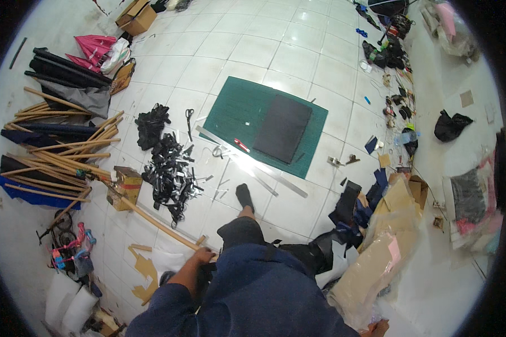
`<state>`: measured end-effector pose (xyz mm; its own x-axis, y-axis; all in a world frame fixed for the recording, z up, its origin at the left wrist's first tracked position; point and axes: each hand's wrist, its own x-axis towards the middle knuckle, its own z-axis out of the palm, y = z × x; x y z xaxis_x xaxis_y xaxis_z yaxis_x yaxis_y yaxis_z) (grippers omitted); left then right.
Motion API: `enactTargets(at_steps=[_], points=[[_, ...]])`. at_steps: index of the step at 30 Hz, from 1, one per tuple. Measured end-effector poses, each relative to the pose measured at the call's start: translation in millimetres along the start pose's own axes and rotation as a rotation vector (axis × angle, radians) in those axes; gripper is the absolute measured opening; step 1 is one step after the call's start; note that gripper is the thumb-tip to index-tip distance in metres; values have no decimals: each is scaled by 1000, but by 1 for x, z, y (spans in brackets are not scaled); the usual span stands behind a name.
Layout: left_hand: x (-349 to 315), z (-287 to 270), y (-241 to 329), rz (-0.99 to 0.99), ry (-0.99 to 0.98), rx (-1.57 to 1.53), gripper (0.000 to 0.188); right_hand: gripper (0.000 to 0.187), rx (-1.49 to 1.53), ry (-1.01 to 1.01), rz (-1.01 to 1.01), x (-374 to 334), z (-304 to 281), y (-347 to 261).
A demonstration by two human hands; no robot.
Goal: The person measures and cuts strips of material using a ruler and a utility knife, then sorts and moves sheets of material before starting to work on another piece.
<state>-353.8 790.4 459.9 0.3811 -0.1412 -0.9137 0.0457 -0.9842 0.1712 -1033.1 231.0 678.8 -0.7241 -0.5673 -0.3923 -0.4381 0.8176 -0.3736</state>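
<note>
My left hand (204, 255) is at lower centre, its fingers curled at the near end of a long tan tube (157, 224). The tube slants away to the left, toward the small brown and yellow carton (127, 188). At the lower right edge, only a little of my right hand (380, 327) shows, beside the plastic-wrapped tan bundle (371, 261); its fingers are too cut off to read. Ahead on the tiled floor lies a green cutting mat (230, 104). On it rests a dark rectangular sheet stack (284, 128), with a red cutter (242, 145) nearby.
Metal rulers (258, 168) cross the mat's near edge. Black scissors (189, 124) lie beside heaps of black strips (168, 177). Rolls of dark fabric and tan tubes (67, 149) line the left wall. Bags and scraps (396, 56) run along the right wall. My socked foot (244, 197) stands mid-floor.
</note>
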Motion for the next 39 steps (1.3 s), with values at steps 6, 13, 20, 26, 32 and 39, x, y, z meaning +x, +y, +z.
enactTargets(at_steps=[6,13,20,26,32,39], points=[[38,-181,104,335,232,-250,44,19,-253,-520,-326,-103,167,-78],[43,-374,70,137,517,-886,30,30,-520,-916,-602,-379,363,-187],[62,-316,-11,-8,381,-689,27,30,-567,-963,-524,-434,480,-223],[77,-292,23,-130,5,-564,55,34,-684,-940,-386,-463,568,-292],[169,-461,150,-289,106,-594,50,30,-672,-925,-326,-500,659,-412],[226,-756,387,268,418,-974,40,39,-326,-896,-637,-628,717,-629]])
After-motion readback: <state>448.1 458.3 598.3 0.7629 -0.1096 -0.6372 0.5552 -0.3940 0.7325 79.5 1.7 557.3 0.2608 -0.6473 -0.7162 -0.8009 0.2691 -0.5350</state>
